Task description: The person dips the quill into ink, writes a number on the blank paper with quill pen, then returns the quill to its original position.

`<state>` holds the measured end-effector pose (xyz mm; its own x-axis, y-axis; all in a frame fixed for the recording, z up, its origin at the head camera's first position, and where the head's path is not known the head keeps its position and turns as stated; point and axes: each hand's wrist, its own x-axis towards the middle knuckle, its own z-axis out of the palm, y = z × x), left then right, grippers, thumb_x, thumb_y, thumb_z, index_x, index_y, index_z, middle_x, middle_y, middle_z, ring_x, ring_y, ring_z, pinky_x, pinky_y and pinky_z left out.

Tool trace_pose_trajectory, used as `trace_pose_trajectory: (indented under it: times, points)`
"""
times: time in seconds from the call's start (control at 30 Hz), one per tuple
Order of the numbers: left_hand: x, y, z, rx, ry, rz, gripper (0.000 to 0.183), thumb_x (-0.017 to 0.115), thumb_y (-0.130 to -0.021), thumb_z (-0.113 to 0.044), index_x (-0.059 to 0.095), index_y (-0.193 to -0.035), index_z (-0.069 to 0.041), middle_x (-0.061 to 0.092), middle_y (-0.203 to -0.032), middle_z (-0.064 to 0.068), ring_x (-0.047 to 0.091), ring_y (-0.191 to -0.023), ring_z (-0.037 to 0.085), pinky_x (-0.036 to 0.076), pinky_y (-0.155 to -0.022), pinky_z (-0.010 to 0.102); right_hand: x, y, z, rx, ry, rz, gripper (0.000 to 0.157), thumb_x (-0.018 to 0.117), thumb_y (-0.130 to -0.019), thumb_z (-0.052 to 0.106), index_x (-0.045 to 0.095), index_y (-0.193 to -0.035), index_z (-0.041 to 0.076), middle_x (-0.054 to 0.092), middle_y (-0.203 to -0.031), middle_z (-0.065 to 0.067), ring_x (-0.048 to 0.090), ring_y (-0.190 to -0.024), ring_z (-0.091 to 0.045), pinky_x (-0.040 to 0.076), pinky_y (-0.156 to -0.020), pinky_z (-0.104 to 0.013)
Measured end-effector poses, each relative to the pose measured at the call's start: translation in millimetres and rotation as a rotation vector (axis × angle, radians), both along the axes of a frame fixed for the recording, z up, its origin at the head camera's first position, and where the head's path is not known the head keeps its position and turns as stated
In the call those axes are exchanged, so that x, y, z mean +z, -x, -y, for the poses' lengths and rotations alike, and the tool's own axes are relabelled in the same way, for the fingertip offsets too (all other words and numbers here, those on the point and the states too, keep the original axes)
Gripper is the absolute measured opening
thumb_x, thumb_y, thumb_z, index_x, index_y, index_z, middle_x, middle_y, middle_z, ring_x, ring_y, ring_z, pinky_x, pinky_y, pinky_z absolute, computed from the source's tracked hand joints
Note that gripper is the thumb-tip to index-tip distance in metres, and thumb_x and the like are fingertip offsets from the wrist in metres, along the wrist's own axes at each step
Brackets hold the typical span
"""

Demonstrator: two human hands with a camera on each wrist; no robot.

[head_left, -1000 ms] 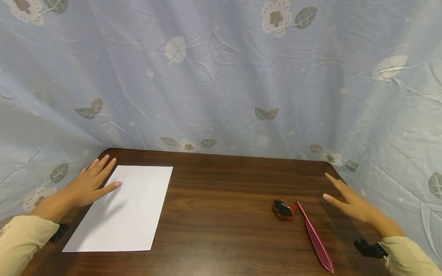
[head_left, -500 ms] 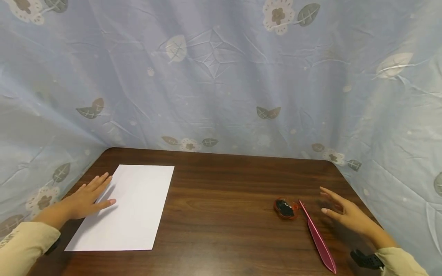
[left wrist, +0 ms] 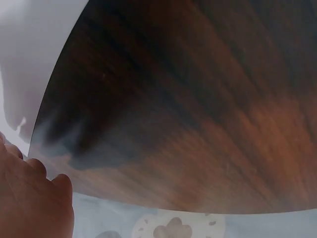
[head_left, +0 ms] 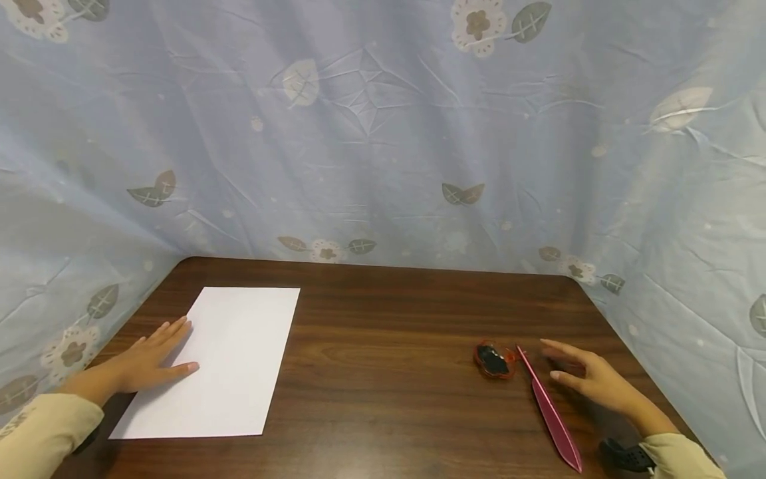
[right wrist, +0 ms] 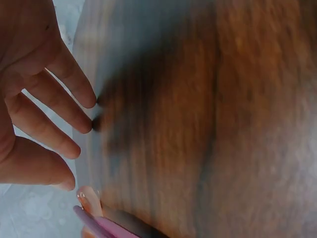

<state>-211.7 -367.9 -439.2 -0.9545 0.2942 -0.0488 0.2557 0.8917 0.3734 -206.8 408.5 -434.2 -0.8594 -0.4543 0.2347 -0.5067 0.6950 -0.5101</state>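
Note:
A sheet of white paper (head_left: pixel 221 372) lies on the left of the table. My left hand (head_left: pixel 146 362) is at its left edge with straight fingers, the thumb over the sheet; the left wrist view shows only part of that hand (left wrist: pixel 37 198). On the right lies a dark pink feather-shaped pen (head_left: pixel 553 422), its thin end beside a small orange-red see-through dish (head_left: pixel 493 360) with a black middle. My right hand (head_left: pixel 598 382) hovers just right of the pen, fingers spread and slightly bent in the right wrist view, holding nothing.
The brown wood-grain table (head_left: pixel 371 379) has rounded far corners. A pale blue curtain (head_left: pixel 371 146) with flowers and leaves hangs behind it and along both sides. A dark band (head_left: pixel 625 456) sits on my right wrist.
Both hands have come down towards the table. The right hand has also shifted left, nearer the pen, and its fingers have bent a little. Paper, pen and dish stay in place.

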Motion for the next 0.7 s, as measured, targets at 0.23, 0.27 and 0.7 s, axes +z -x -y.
trace_pose_trajectory:
  times: [0.23, 0.27, 0.7]
  points:
    - [-3.3, -0.7, -1.7, 0.001, 0.016, 0.03, 0.086, 0.059, -0.091, -0.044, 0.023, -0.146, 0.011, 0.014, -0.153, 0.033, 0.01, -0.135, 0.06, 0.007, -0.098, 0.078, -8.4, 4.6, 6.1, 0.11, 0.099, 0.054, 0.048, 0.066, -0.089, 0.007, 0.052, -0.135, 0.0, 0.062, -0.125, -0.021, 0.052, -0.119, 0.003, 0.045, -0.091, -0.013]
    - [-3.8, -0.5, -1.5, 0.001, 0.019, 0.03, 0.086, 0.059, -0.091, -0.045, 0.023, -0.146, 0.011, 0.014, -0.153, 0.033, 0.01, -0.135, 0.059, 0.007, -0.098, 0.078, -9.3, 5.0, 7.3, 0.119, 0.111, 0.06, 0.047, 0.066, -0.089, 0.006, 0.053, -0.134, 0.0, 0.062, -0.125, -0.021, 0.051, -0.119, 0.004, 0.044, -0.092, -0.013]
    - [-4.8, 0.3, -1.5, -0.008, 0.014, 0.04, 0.081, 0.058, -0.092, -0.043, 0.025, -0.146, 0.008, 0.017, -0.152, 0.033, 0.013, -0.134, 0.061, 0.01, -0.096, 0.079, -9.2, 5.3, 18.4, 0.135, 0.066, 0.041, 0.031, 0.067, -0.088, 0.006, 0.068, -0.119, 0.009, 0.068, -0.116, -0.013, 0.054, -0.112, 0.006, 0.049, -0.085, -0.014]
